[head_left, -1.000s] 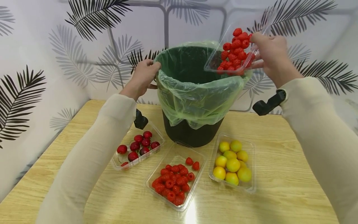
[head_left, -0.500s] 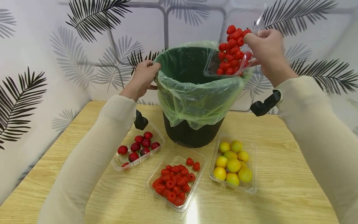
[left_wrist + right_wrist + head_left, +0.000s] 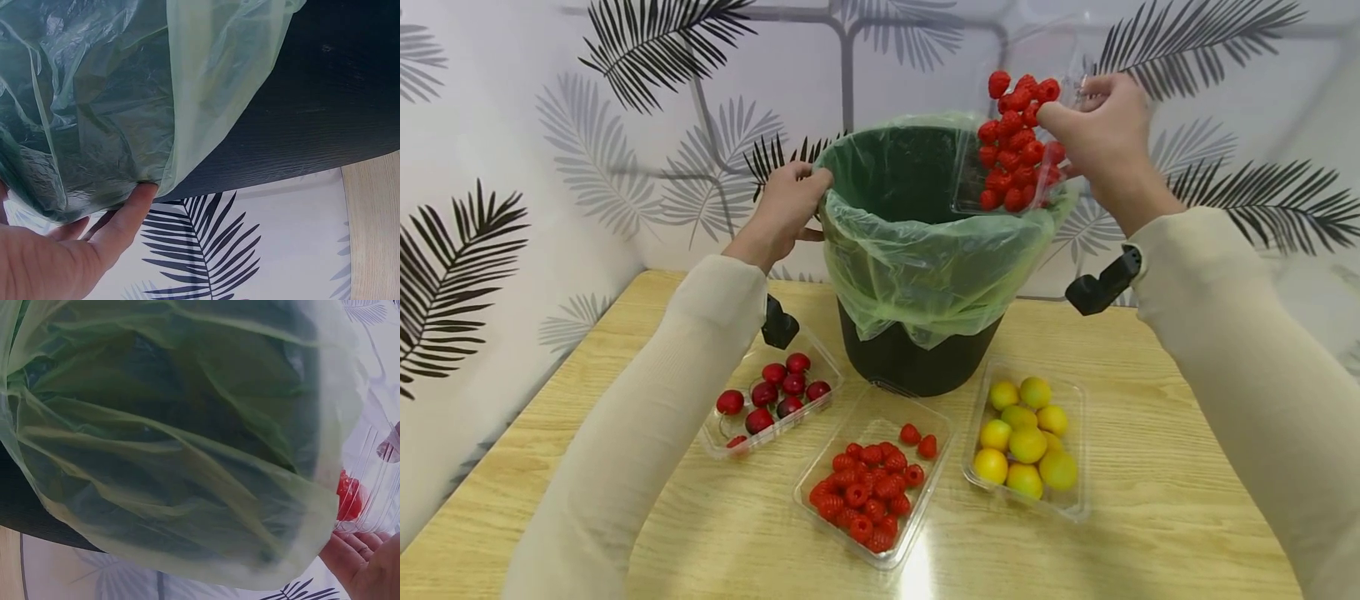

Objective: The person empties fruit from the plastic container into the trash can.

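Observation:
A black trash bin (image 3: pixel 917 358) stands at the table's back, lined with a pale green plastic bag (image 3: pixel 940 262) folded over its rim. My left hand (image 3: pixel 790 204) grips the bin's left rim through the bag; its fingers (image 3: pixel 128 219) show against the plastic in the left wrist view. My right hand (image 3: pixel 1105 137) holds a clear plastic box (image 3: pixel 967 179) of raspberries (image 3: pixel 1015 150), thumb on the near side. That box is tilted steeply, its lower end over the bin's right opening. In the right wrist view the bag hides most of the box.
Before the bin, open clear boxes lie on the wooden table (image 3: pixel 1165 467): one with cherries (image 3: pixel 763 393) at left, one with raspberries (image 3: pixel 868 496) in the middle, one with small yellow citrus fruits (image 3: pixel 1026 444) at right. A leaf-patterned wall (image 3: pixel 917 62) stands close behind.
My right hand has moved left, tilting the raspberry box more steeply, its lower end sinking slightly over the bin. The raspberries still lie in the box. My left hand has stayed on the rim.

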Demonstrator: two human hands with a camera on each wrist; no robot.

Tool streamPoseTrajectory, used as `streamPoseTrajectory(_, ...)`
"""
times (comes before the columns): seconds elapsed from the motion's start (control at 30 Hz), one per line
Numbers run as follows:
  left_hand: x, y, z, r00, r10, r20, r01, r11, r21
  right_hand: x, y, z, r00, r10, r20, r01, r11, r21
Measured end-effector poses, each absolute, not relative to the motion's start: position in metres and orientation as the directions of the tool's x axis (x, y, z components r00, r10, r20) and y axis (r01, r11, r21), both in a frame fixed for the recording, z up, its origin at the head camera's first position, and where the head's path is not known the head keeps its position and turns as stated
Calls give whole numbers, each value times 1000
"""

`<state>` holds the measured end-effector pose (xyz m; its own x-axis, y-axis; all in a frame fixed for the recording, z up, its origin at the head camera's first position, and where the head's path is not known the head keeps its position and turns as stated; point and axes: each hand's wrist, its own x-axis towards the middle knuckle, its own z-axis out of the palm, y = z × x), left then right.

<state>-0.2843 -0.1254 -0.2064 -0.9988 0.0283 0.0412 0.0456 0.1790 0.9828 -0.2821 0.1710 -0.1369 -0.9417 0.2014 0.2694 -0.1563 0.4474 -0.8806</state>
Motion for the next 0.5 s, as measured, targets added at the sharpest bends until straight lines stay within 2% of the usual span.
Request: streamPoseTrajectory(0.5,-285,-125,-205,-999,30,26,31,184,982,-279,170,-141,-915,172,364,-202,585,-785)
